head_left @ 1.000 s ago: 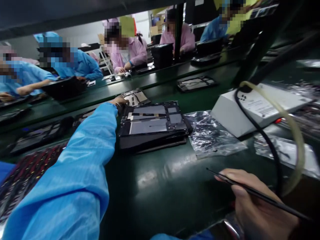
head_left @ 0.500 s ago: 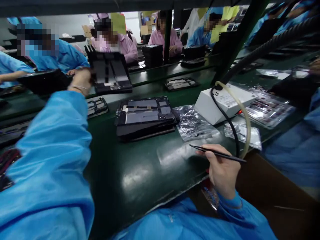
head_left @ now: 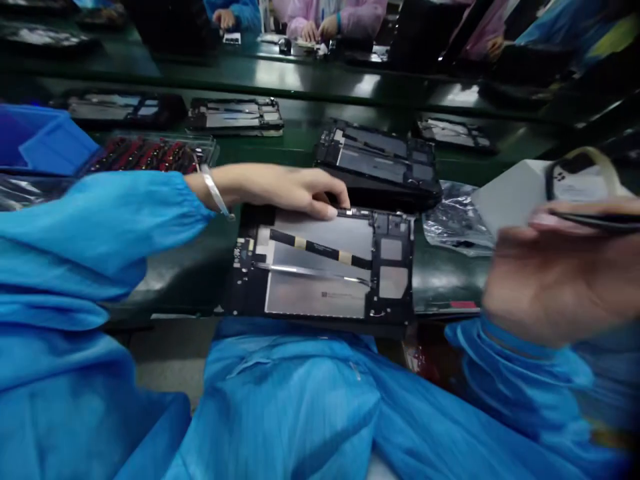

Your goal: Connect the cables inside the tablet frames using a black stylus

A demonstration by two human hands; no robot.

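Note:
An opened tablet (head_left: 320,267) lies in front of me at the bench's near edge, its grey battery, dark ribbon strip and small boards showing. My left hand (head_left: 295,190) is closed at its far edge, thumb and bent forefinger on the rim; the other fingers are partly hidden. Off to the right, my right hand (head_left: 560,273) is raised and blurred, holding black tweezers (head_left: 600,220) whose tips point left, apart from the tablet. Just beyond the tablet sits a stack of similar opened tablets (head_left: 380,160).
Right of the stack are a clear plastic bag (head_left: 455,217) and a white box (head_left: 525,187) with a looped tube. A tray of red and black parts (head_left: 150,153) and a blue bin (head_left: 55,140) stand left. More tablets (head_left: 235,115) lie farther back; co-workers sit opposite.
My left hand has brought the tablet from the far left down to the bench before me. My right hand has risen rightward with the tweezers. The view has tilted down and turned left.

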